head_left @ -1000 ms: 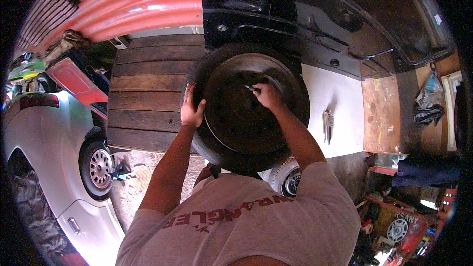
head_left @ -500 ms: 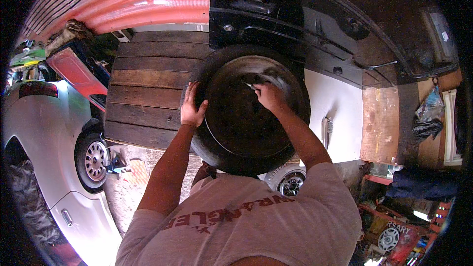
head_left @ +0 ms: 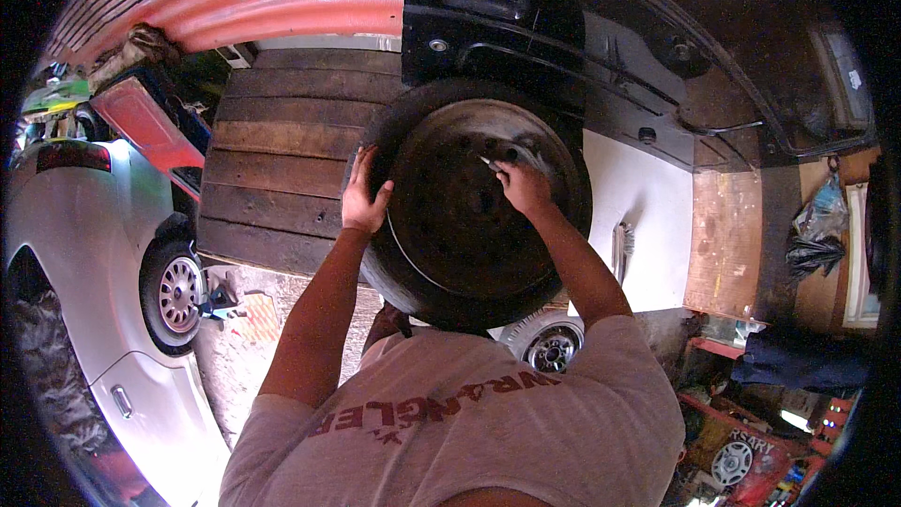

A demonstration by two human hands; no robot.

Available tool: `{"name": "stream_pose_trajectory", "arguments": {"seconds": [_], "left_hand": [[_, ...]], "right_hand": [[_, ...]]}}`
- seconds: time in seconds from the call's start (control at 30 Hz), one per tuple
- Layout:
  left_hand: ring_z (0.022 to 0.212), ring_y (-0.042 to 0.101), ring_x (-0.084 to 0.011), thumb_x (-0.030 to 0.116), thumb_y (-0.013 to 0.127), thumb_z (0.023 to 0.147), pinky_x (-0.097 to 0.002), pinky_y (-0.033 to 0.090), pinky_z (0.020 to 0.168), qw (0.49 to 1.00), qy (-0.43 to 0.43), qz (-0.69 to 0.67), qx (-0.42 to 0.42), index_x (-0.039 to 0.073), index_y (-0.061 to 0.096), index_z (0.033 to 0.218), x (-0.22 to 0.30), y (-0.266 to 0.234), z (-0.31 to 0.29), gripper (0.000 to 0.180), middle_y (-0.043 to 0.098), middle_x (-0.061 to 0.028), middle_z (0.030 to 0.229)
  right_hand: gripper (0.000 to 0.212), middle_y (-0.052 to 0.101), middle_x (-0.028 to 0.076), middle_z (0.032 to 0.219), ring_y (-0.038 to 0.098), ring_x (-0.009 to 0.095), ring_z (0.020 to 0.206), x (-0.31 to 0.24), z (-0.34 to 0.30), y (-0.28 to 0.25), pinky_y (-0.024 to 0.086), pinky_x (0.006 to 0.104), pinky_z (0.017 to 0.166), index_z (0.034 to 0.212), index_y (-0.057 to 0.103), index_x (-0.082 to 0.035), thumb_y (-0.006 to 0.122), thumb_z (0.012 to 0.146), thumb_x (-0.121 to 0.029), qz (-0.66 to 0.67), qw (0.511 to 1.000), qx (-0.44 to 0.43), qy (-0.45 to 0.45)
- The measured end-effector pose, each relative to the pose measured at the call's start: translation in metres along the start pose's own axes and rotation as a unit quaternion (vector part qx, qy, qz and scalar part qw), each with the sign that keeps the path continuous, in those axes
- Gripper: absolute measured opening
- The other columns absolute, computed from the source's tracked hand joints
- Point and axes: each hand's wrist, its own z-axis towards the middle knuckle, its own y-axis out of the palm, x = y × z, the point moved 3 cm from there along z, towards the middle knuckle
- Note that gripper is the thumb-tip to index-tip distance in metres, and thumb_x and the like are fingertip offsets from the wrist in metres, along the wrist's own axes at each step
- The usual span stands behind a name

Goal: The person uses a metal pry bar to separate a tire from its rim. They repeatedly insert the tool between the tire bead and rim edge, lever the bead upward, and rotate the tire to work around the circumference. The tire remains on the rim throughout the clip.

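A black tyre (head_left: 383, 268) on a dark, dull wheel rim (head_left: 441, 235) stands before me, its face turned toward me. My left hand (head_left: 366, 199) rests on the tyre's left side, fingers stretched out and thumb apart. Over the upper middle of the rim, my right hand (head_left: 526, 186) is closed on a small slim piece with a pale tip (head_left: 488, 162); its kind is too small to make out. A greyish scuffed patch (head_left: 497, 122) shows on the rim above that hand.
Dark wooden planks (head_left: 282, 164) lie left of the tyre. A black vehicle panel (head_left: 619, 66) rises behind and to the right. At left stands a silver car (head_left: 94, 235). Another wheel (head_left: 549, 347) is low beside me, and a cluttered red shelf (head_left: 751, 451) fills the lower right.
My right hand has shifted slightly right and down across the rim with the small piece. My left hand keeps its place on the tyre.
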Motion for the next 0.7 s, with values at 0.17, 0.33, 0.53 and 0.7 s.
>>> {"name": "stream_pose_trajectory", "arguments": {"seconds": [0.17,0.33,0.53,0.7], "left_hand": [[0.139,0.029,-0.0342,0.039,0.057,0.087,-0.0409,0.027,0.111,1.000,0.012,-0.020,0.019,0.004,0.037,0.141,-0.010,0.001,-0.003,0.067,0.037,-0.0198,0.146],[0.139,0.029,-0.0340,0.037,0.058,0.087,-0.0406,0.027,0.111,0.999,0.016,-0.031,0.026,0.004,0.038,0.140,-0.010,0.002,-0.002,0.065,0.037,-0.0204,0.145],[0.138,0.031,-0.0341,0.036,0.059,0.087,-0.0395,0.027,0.111,0.998,0.017,-0.043,0.034,0.004,0.039,0.140,-0.016,0.003,0.002,0.065,0.037,-0.0215,0.145],[0.136,0.034,-0.0348,0.035,0.060,0.086,-0.0398,0.030,0.110,0.999,0.000,-0.037,0.035,0.005,0.039,0.140,-0.019,0.002,-0.003,0.065,0.036,-0.0217,0.146]], "right_hand": [[0.029,0.068,0.015,0.093,0.065,0.035,0.082,0.010,0.007,-0.021,0.052,0.0461,0.073,0.112,0.066,-0.014,0.061,0.086,-0.027,-0.046,0.995,-0.001,0.094],[0.029,0.067,0.017,0.091,0.065,0.036,0.083,-0.005,-0.005,0.009,0.051,0.0464,0.074,0.112,0.065,-0.015,0.061,0.086,-0.028,-0.014,0.992,-0.002,0.128],[0.028,0.067,0.018,0.096,0.065,0.035,0.088,-0.088,-0.023,0.043,0.052,0.0440,0.077,0.110,0.066,-0.010,0.060,0.086,-0.022,0.069,0.997,-0.025,0.035],[0.029,0.068,0.017,0.095,0.065,0.036,0.085,-0.092,-0.059,0.030,0.052,0.0442,0.077,0.113,0.066,-0.012,0.060,0.085,-0.020,0.065,0.987,-0.140,-0.036]]}}
